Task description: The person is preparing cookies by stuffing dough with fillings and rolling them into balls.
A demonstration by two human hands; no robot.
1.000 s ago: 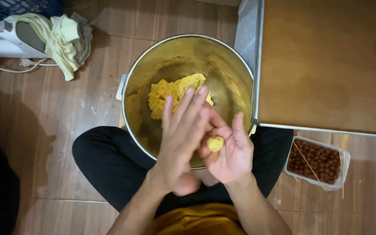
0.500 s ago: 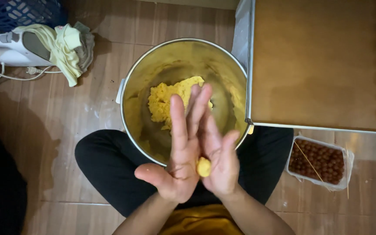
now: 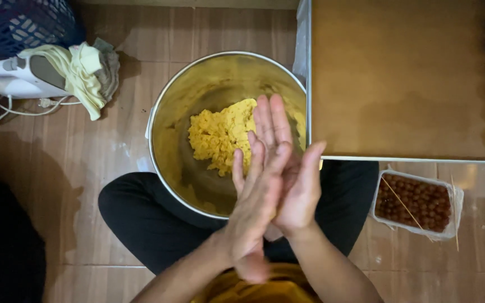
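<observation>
While left hand and right hand press flat together, anything between them hidden, they block the steel bowl of yellow dough; tray, container of brown balls right.

Two hands, left and right, one metal bowl, one tray, one plastic tub.

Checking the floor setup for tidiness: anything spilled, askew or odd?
Nothing spilled. The yellow dough sits inside the metal bowl. Only oddity: a thin wooden skewer lies slanted across the open tray of brown balls.
</observation>
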